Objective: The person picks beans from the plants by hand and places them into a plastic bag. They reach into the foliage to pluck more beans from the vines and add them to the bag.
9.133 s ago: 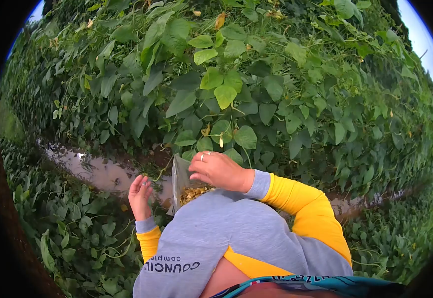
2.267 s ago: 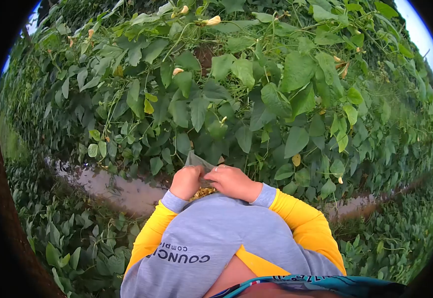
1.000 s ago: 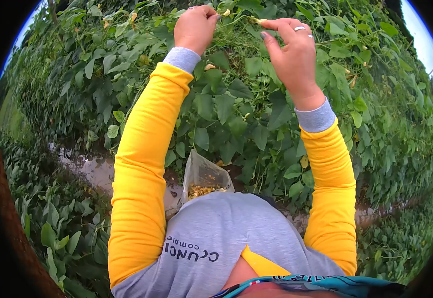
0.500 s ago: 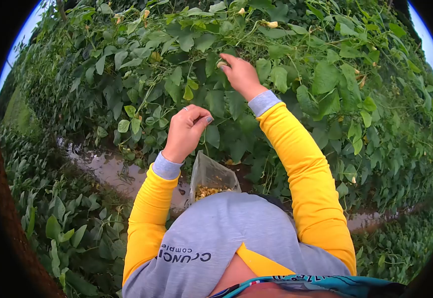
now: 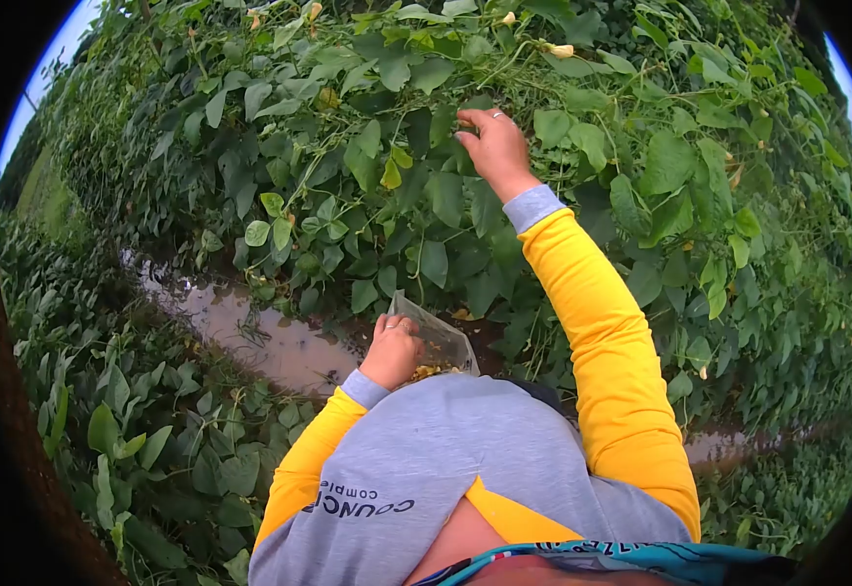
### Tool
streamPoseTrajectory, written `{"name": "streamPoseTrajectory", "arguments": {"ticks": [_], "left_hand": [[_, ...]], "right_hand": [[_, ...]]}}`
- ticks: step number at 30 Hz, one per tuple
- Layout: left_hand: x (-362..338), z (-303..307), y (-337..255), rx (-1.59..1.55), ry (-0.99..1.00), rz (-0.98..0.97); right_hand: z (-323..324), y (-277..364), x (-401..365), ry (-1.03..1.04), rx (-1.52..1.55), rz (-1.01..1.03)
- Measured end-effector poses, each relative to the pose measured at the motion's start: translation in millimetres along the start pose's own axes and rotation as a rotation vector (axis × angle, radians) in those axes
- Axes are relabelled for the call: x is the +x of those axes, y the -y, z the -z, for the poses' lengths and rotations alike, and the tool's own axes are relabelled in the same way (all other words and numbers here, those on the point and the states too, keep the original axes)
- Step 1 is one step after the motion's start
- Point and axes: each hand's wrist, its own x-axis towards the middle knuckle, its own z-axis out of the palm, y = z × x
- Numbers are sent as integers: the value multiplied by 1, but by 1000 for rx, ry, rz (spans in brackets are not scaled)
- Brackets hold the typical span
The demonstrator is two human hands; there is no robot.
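My left hand is at the mouth of a clear plastic bag in front of my belly. Its fingers bend over the bag's rim and their tips are hidden. Small yellow and brown pieces, like wilted blossoms, lie in the bag. My right hand reaches up into the leafy vines, fingers curled, index finger and thumb pointing left. Whatever may lie between them is too small or hidden to make out. Pale yellow blossoms hang above the right hand.
Dense green vines form a wall ahead. A muddy water channel runs along their foot. Low leafy plants grow at the lower left. A brown trunk or post stands at the left edge.
My left hand has dropped from beside the vines to the bag's mouth. My right hand stays among the leaves; the small pale round thing seen at its fingertips no longer shows.
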Motion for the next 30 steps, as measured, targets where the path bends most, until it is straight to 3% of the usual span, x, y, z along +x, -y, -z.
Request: {"name": "streamPoseTrajectory", "arguments": {"ticks": [15,17,20,22,26,28,30], "left_hand": [[7,18,-1,-139,-61,50],[20,46,-8,-226,-89,59],[52,101,-5,-312,-209,105],[78,131,8,-404,-507,58],[149,206,66,-563,-831,77],[183,252,85,-996,-881,176],[213,289,102,-1111,-945,214]], "right_hand": [[-8,-3,-1,-75,99,-9],[-9,-3,0,-71,103,3],[-12,-6,2,-84,72,18],[-13,-4,4,-89,77,-8],[-13,4,1,-169,130,15],[4,28,-12,-217,234,54],[33,71,-46,-158,371,-1]]}}
